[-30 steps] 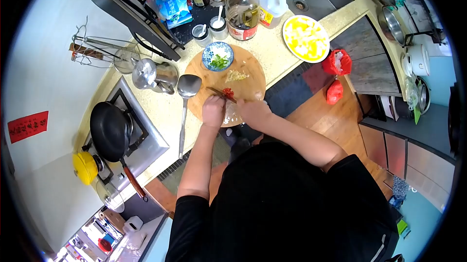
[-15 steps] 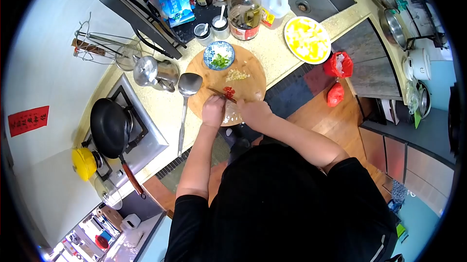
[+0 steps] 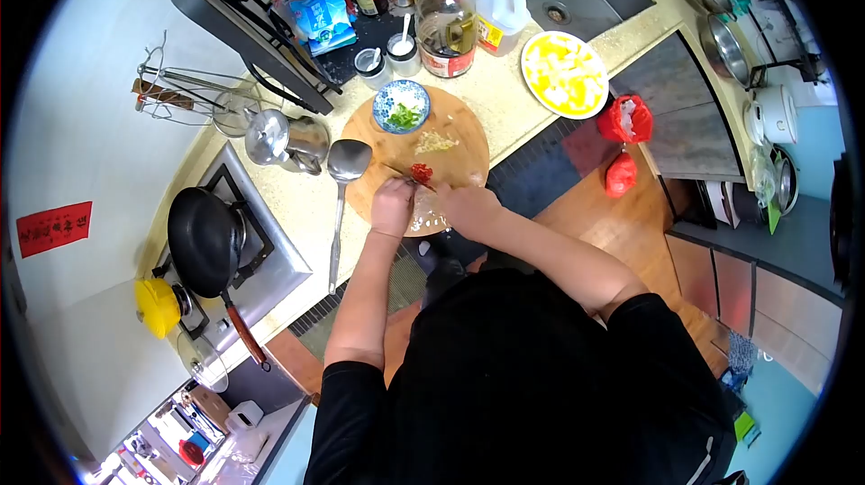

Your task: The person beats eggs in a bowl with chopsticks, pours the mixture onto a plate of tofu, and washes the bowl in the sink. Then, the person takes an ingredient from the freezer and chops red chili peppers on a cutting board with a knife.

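Note:
My right hand [image 3: 470, 210] is closed round the handle end of a knife [image 3: 396, 170], whose blade points to the left across the round wooden cutting board [image 3: 369, 192]. On the near side of the blade my left hand [image 3: 393, 205] is curled, its fingertips against or close to the knife; what they hold is hidden. Chopped red pepper [image 3: 421, 172] lies just beyond the blade. Farther back on the board is a small pile of minced pale garlic-like bits [image 3: 436, 142]. A blue-patterned bowl [image 3: 387, 107] with chopped greens stands at the board's far edge.
A metal spatula [image 3: 348, 161] lies along the board's left side. Left of it are a steel pot [image 3: 286, 138] and a black wok [image 3: 204, 242] on the stove. Jars [image 3: 403, 54], bottles and a large glass jar [image 3: 448, 26] stand behind; a plate [image 3: 527, 80] of yellow-white food sits right.
The view has shifted very slightly. Both hands stay at the knife in nearly the same place, and the red pepper pieces look a little more bunched together.

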A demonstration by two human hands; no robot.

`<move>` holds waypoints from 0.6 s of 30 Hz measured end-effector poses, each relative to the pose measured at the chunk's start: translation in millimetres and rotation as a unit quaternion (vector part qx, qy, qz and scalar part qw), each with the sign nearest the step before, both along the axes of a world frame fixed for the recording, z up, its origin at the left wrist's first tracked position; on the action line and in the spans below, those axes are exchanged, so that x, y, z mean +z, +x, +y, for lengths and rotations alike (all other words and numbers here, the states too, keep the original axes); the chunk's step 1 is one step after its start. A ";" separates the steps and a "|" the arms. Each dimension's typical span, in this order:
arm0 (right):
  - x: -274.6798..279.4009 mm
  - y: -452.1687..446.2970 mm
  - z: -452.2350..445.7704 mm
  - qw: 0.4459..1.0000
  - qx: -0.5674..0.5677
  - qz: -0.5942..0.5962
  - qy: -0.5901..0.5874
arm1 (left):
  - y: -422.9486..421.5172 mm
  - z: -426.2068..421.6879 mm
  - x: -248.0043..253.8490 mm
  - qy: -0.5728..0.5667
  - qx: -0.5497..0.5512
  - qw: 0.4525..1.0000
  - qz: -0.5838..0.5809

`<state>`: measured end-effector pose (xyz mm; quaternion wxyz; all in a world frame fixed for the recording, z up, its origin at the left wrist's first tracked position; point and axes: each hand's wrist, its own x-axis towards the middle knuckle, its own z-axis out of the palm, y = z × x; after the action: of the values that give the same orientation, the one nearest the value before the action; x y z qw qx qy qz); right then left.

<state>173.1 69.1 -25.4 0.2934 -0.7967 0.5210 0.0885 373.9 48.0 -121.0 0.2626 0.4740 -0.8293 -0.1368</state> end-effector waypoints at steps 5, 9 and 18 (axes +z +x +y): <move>-27.3 7.3 0.4 0.999 -0.014 0.002 -0.029 | -0.3 3.4 3.9 -0.008 -0.001 1.000 -0.011; -25.2 -1.4 -6.3 1.000 -0.012 -0.013 -0.002 | -2.0 6.6 2.4 -0.037 -0.005 0.999 0.012; 0.5 1.4 -2.4 1.000 -0.007 0.010 0.023 | 1.1 0.0 -1.8 -0.015 -0.011 1.000 -0.003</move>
<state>174.5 66.7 -24.9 0.3073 -0.7849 0.5274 0.1063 375.0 47.9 -122.8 0.2659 0.4610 -0.8372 -0.1259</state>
